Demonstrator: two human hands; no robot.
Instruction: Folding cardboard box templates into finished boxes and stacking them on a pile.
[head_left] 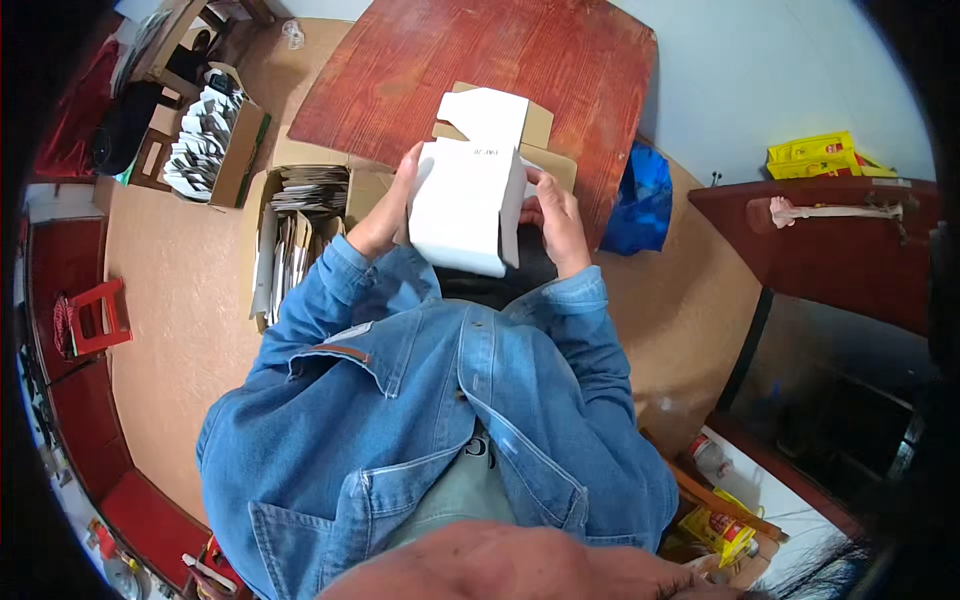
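Note:
Between my two hands is a white cardboard box point(458, 205), held up in front of my chest near the table's edge. Its far end has flaps standing out, white on one face and brown on another. My left hand point(392, 208) grips the box's left side, with part of the fingers hidden behind it. On the opposite side, my right hand point(556, 218) has its fingers bent at the box's right edge, by a side flap. What is inside the box does not show.
A red-brown wooden table point(400, 80) stands ahead. At left are an open carton point(245, 150) full of white folded pieces and another carton point(258, 220) packed with flat cardboard. A blue plastic bag point(640, 205) hangs right of the table. A red stool point(100, 318) stands far left.

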